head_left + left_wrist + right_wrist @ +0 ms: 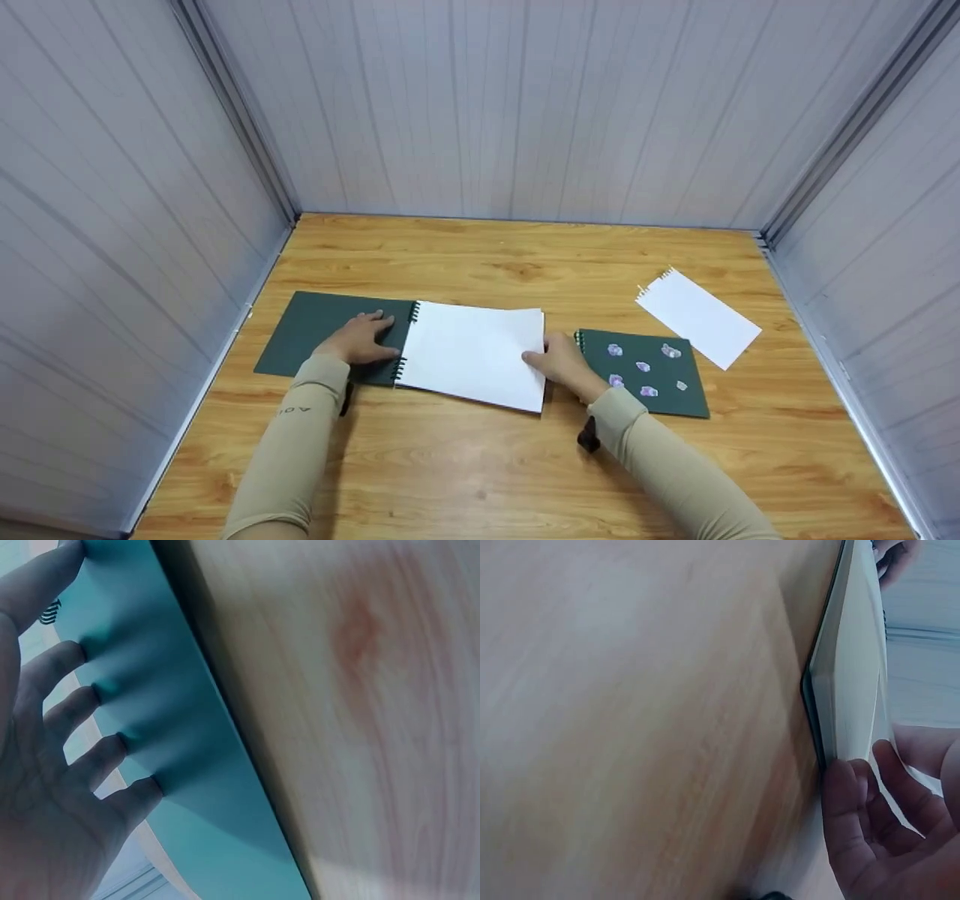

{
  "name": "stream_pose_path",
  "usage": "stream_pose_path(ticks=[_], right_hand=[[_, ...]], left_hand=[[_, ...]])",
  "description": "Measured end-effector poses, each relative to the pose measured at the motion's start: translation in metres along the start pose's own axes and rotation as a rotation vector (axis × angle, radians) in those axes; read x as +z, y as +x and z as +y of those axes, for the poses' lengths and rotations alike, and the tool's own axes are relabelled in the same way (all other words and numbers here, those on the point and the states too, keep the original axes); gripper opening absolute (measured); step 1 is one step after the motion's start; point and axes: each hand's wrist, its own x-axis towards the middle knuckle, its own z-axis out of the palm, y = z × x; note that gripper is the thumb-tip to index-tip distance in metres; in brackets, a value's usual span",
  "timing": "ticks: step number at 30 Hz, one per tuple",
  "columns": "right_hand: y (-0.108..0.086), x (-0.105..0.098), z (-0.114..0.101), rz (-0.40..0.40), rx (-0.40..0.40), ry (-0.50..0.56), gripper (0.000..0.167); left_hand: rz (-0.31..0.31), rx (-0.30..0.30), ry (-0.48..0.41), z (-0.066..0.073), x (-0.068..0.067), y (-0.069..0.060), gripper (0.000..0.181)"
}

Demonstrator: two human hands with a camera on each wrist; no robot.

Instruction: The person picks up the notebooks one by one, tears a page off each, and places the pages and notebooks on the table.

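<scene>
A spiral-bound notebook (472, 358) lies spread on the table, its dark green cover (300, 330) folded out to the left and blank white pages on the right. My left hand (358, 339) rests on that cover beside the black coil, fingers spread; the left wrist view shows the fingertips (142, 795) touching the green surface. At the pages' right edge my right hand (562, 361) pinches paper between thumb and fingers. In the right wrist view this right hand (900, 817) is at the page edge, where a sheet stands slightly apart from the stack.
Right of my right hand lies a smaller green spiral notebook (660, 375) with several purple-and-white stickers on its cover. Behind it, a torn-out white sheet (701, 315) with a ragged edge lies at an angle. Pale panel walls (480, 112) enclose the wooden table (465, 465).
</scene>
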Motion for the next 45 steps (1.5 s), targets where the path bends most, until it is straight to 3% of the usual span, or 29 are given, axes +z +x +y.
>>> stream_pose_path(ticks=[11, 17, 26, 32, 38, 41, 45], right_hand=[[0.001, 0.000, -0.003, -0.023, 0.038, -0.055, 0.034], [0.001, -0.001, -0.004, -0.004, 0.078, -0.024, 0.034], [0.001, -0.009, -0.002, 0.051, 0.013, 0.028, 0.023], [0.005, -0.027, -0.004, 0.027, 0.117, 0.119, 0.041], [0.011, -0.044, -0.013, -0.033, 0.192, 0.127, 0.060], [0.013, -0.051, -0.016, -0.035, 0.156, 0.128, 0.063], [0.019, -0.065, -0.021, 0.031, 0.075, 0.175, 0.048]], left_hand=[[-0.004, -0.014, -0.018, 0.000, -0.001, 0.001, 0.082], [-0.006, -0.002, -0.014, -0.003, -0.001, -0.001, 0.083], [0.005, -0.014, -0.012, -0.005, 0.003, 0.003, 0.082], [0.009, -0.023, -0.017, -0.002, 0.004, 0.004, 0.082], [0.024, -0.028, -0.016, -0.002, 0.004, 0.003, 0.083], [0.035, -0.017, -0.026, -0.003, 0.006, 0.001, 0.082], [0.073, 0.013, -0.055, -0.006, 0.014, -0.004, 0.080]])
